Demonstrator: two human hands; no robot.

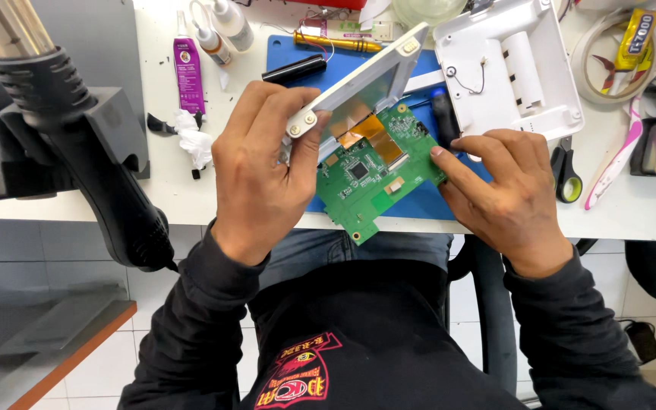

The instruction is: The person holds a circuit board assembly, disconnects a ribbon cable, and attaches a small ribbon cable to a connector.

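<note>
My left hand [261, 163] grips the near corner of a grey-framed display panel [358, 87], tilted up on its edge. An orange flex ribbon [377, 130] joins the panel to a green circuit board [377, 173] that hangs below it, over the table's front edge. My right hand [499, 186] pinches the right edge of the green board with its fingertips. Both sit above a blue work mat [286, 53].
A black hot-air gun [93, 144] stands in a holder at the left. A white plastic housing [514, 64] lies at the back right. Glue tubes [188, 64], a black pen [294, 68], scissors [567, 171], tape roll [597, 61] and tissue [195, 140] surround the mat.
</note>
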